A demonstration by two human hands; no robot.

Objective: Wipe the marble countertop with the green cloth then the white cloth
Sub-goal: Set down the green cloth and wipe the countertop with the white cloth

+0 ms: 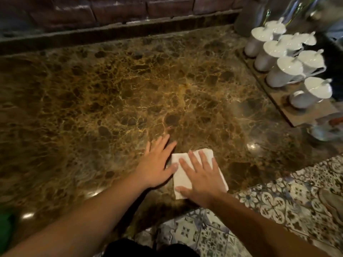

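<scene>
A folded white cloth (181, 179) lies flat on the brown marble countertop (115, 93), near its front edge. My right hand (201, 179) presses down on the cloth with fingers spread. Just left of it, my left hand (156, 164) rests flat on the bare marble, its thumb touching the cloth's left edge. The green cloth (5, 230) shows only as a green patch at the far left edge of the countertop, partly cut off by the frame.
Several white lidded ceramic cups (284, 65) stand on a wooden board (297, 115) at the right side of the countertop. A brick wall (111, 10) runs along the back. Patterned floor tiles (278, 210) lie below the front edge at right.
</scene>
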